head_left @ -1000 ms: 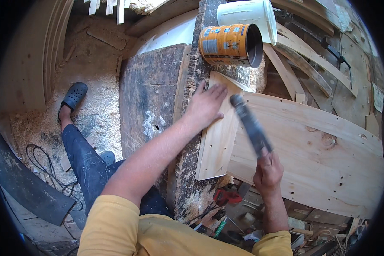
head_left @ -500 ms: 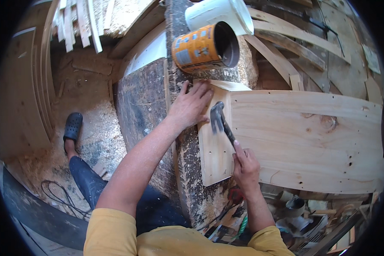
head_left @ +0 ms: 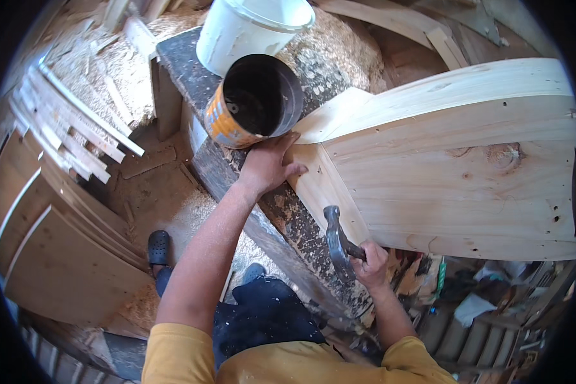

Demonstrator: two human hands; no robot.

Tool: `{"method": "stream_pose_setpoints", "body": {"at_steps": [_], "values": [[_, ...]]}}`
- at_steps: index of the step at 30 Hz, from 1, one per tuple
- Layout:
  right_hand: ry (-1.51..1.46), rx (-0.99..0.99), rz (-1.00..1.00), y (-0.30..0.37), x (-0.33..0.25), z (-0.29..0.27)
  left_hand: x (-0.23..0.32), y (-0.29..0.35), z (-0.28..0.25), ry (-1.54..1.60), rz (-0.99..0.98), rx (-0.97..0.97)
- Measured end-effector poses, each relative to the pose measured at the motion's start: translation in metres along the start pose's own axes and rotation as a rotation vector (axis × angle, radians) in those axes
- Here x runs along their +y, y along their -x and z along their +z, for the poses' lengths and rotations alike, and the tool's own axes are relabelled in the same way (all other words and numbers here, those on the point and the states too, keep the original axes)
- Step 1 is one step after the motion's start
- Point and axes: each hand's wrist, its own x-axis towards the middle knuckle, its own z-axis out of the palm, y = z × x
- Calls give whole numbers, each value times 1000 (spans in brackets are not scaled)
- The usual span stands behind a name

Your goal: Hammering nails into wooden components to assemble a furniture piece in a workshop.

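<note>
A claw hammer (head_left: pixel 333 238) with a dark handle is held in my right hand (head_left: pixel 372 266), closed around the handle. Its head hangs just off the near corner of a pale wooden box (head_left: pixel 441 185) on its side, apart from the wood. My left hand (head_left: pixel 269 168) rests at the far corner of the box's narrow end board (head_left: pixel 329 185), thumb spread from the fingers. Those fingers lie against the board's edge, right below an orange can (head_left: pixel 227 121); their tips are partly hidden. Small nail marks dot the large panel.
The box lies on a dark, worn workbench (head_left: pixel 294 224). Beyond the can stands a white bucket (head_left: pixel 237 38). Wood strips (head_left: pixel 77 128) and curved boards (head_left: pixel 77 262) are stacked at left, above a sawdust-covered floor. Clutter with a green-handled thing (head_left: pixel 441 275) lies at lower right.
My view has turned and shifted. The hammer has come away from above the end board to its near corner. My left hand has slid from the board's face to its far edge, by the can.
</note>
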Motion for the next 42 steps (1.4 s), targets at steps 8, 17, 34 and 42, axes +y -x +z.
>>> {"method": "stream_pose_setpoints", "body": {"at_steps": [8, 17, 34, 42], "values": [[74, -78, 142, -30, 12, 10, 26, -5, -10, -97, -34, -146], [161, -55, 46, -41, 7, 11, 18, 0, -6, -162, 30, -65], [178, -101, -8, -36, -1, 1, 15, 3, 1, -205, -2, -28], [101, -64, -34, -33, -13, 7, 14, 6, -1, -201, -18, -40]]}}
